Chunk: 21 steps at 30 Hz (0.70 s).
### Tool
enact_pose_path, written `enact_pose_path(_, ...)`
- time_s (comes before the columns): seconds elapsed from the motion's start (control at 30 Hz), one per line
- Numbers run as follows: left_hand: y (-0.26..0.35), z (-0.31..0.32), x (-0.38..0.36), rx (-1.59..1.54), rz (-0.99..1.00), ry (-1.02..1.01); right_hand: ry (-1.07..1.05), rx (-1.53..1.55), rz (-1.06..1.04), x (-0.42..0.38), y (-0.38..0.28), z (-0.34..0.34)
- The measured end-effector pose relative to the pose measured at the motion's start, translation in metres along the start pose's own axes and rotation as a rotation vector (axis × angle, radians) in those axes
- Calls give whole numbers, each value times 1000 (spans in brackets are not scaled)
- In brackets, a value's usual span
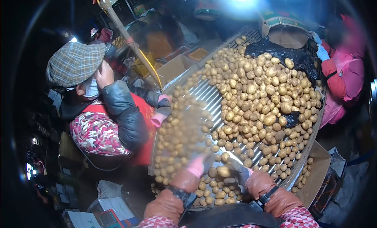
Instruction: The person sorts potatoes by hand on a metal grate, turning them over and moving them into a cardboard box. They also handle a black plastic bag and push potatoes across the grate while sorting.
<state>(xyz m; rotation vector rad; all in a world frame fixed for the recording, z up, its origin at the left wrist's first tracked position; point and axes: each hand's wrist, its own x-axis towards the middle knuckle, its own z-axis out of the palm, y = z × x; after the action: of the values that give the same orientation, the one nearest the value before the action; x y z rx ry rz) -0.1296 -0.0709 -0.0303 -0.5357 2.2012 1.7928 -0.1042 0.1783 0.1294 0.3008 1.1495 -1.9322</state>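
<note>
Potatoes (251,98) lie in a large pile on a slatted metal sorting table, and more of them crowd its near edge below me. My left hand (203,163), in a grey glove with a pink cuff, is over the near potatoes; its fingers are smeared by motion and partly hidden. My right hand (240,170), also gloved in grey, has its fingers around a motion-blurred potato (224,171) just to the left of its palm. Bare metal slats (208,95) show between the main pile and the potatoes on the left.
At the left side, a person in a checked cap (76,63) has a gloved hand by the potatoes. Across the table, someone in pink (345,71) holds a tipped carton (288,36) beside black plastic (288,55). A cardboard box (316,165) stands right. A wooden pole (131,41) leans far left.
</note>
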Motion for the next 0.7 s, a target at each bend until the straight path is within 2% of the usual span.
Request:
enact_pose_path(0.03,26,-10,-8,552,202,93,-29,19,17,12,13,-15)
enact_pose_path(0.1,45,-37,26,831,203,259,-82,40,35,32,38,-50)
enact_pose_path(0.17,28,-57,64,1127,99,404,-97,66,50,45,56,-73)
enact_pose_path(0.27,34,-63,81,1239,-81,265,-77,158,67,56,77,-111)
enact_pose_path(0.4,35,-73,66,1210,-103,270,-60,420,140,70,104,-157)
enact_pose_path(0.57,47,-71,28,900,28,333,-86,299,105,65,96,-138)
enact_pose_path(0.63,55,-42,8,679,120,238,-102,257,80,67,94,-133)
enact_pose_path(0.7,53,1,-13,471,192,60,-120,221,39,70,90,-125)
